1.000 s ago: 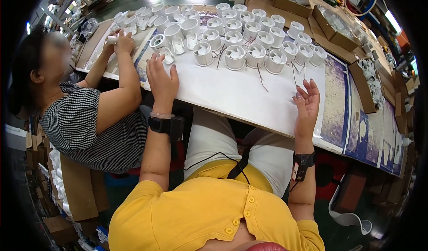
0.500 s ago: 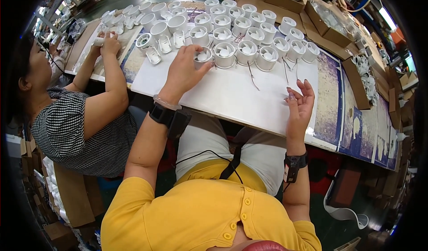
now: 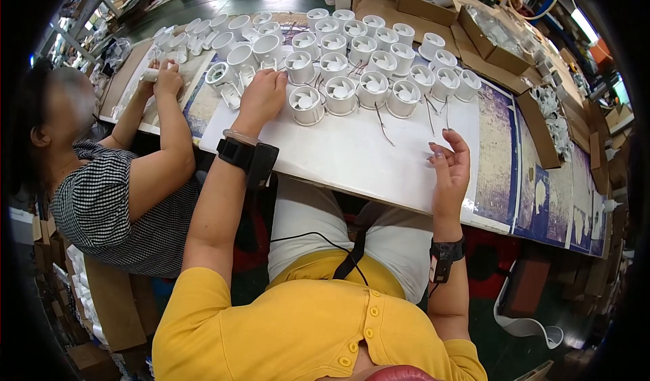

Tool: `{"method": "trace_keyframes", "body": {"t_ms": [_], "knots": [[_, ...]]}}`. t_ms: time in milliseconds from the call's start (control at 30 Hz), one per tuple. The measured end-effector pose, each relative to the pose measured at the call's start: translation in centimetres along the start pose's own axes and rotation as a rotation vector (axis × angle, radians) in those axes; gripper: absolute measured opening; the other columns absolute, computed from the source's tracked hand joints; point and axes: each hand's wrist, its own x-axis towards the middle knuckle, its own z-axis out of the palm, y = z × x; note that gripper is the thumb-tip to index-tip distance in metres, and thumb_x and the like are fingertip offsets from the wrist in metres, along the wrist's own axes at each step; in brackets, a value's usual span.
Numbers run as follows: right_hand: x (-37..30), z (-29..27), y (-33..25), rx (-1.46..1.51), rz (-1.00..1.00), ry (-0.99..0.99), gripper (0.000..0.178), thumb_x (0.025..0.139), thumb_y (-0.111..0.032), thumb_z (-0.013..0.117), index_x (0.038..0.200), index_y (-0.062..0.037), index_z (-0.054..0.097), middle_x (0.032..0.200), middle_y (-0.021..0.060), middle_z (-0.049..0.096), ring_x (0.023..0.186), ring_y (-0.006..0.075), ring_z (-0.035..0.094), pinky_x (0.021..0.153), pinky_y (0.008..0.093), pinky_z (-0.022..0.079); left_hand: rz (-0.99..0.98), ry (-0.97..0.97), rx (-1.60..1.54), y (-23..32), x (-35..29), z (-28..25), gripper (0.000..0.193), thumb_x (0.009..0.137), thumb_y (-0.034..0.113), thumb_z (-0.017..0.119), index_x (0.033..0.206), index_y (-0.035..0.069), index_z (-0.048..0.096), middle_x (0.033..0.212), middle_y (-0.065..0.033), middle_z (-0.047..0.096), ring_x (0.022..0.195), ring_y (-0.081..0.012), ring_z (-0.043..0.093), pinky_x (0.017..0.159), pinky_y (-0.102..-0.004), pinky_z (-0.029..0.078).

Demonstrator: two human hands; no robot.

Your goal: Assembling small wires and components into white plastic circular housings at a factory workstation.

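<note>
My left hand [image 3: 264,98] is at the group of white cup-shaped plastic housings, its fingers curled together at the bracket end of a white housing [image 3: 267,45]. The hand hides part of that bracket. Just right of it stands a white round fan [image 3: 307,107], a small bladed wheel inside a short cylinder, touched by neither hand. My right hand [image 3: 450,171] is held above the table's near right part, palm turned inward, fingers loosely bent and apart, with nothing in them. Thin wires [image 3: 382,124] trail from the fans toward it.
Several more fans [image 3: 372,88] stand in rows on the white sheet [image 3: 338,151]. At left a co-worker's hands [image 3: 164,80] hold a white part. Cardboard boxes of parts [image 3: 494,42] line the back right, and a long carton [image 3: 540,127] borders the right side.
My left hand has let go of the fan at the front left of the rows and moved left to the housings. The right hand has stayed nearly in place.
</note>
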Motion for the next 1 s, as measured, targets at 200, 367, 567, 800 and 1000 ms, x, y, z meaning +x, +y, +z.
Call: {"method": "trace_keyframes", "body": {"t_ms": [200,367,567,800,1000], "knots": [[-0.2,-0.3,0.3,-0.061,0.009,-0.024,0.034,0.092,-0.003,0.053,0.125,-0.0006,0.049,0.123,0.0081,0.055,0.1,0.013,0.058,0.082,0.0236,0.046,-0.17,0.012,0.081,2.3,-2.1,-1.4,0.031,0.093,0.03,0.051,0.1,0.004,0.066,0.103,-0.0147,0.063,0.094,-0.0326,0.061,0.081,-0.0428,0.049],[-0.1,-0.2,0.6,-0.066,-0.027,-0.027,0.03,0.092,-0.004,0.053,0.122,0.0002,0.052,0.121,0.0077,0.057,0.098,0.0128,0.059,0.081,0.0238,0.047,-0.128,0.148,0.189,3.3,-4.5,-2.9,0.027,0.088,0.032,0.061,0.091,0.005,0.063,0.093,-0.0126,0.064,0.087,-0.0313,0.062,0.074,-0.041,0.05],[-0.1,-0.4,0.7,-0.082,-0.03,-0.036,0.03,0.093,-0.004,0.053,0.122,0.0002,0.053,0.121,0.0078,0.057,0.098,0.0129,0.059,0.081,0.0241,0.047,-0.148,0.221,0.303,3.1,-4.4,-2.7,0.032,0.085,0.03,0.066,0.098,0.003,0.054,0.091,-0.0155,0.062,0.084,-0.0345,0.063,0.073,-0.0434,0.05],[0.0,-0.3,0.8,-0.065,-0.039,-0.039,0.026,0.095,-0.005,0.05,0.12,-0.001,0.055,0.121,0.0071,0.058,0.096,0.0123,0.059,0.08,0.0232,0.046,-0.238,0.208,0.21,1.5,-4.4,-1.6,0.04,0.088,0.031,0.062,0.107,0.002,0.043,0.095,-0.0193,0.061,0.086,-0.0341,0.062,0.072,-0.0415,0.049],[-0.2,-0.1,0.9,-0.074,-0.052,-0.031,0.023,0.096,-0.004,0.048,0.117,-0.0016,0.057,0.121,0.0065,0.057,0.095,0.0116,0.059,0.08,0.0227,0.045,-0.001,0.429,-0.011,3.0,-7.4,-4.1,0.037,0.089,0.021,0.062,0.109,0.001,0.038,0.099,-0.0208,0.058,0.087,-0.0378,0.06,0.075,-0.0425,0.048]]}}
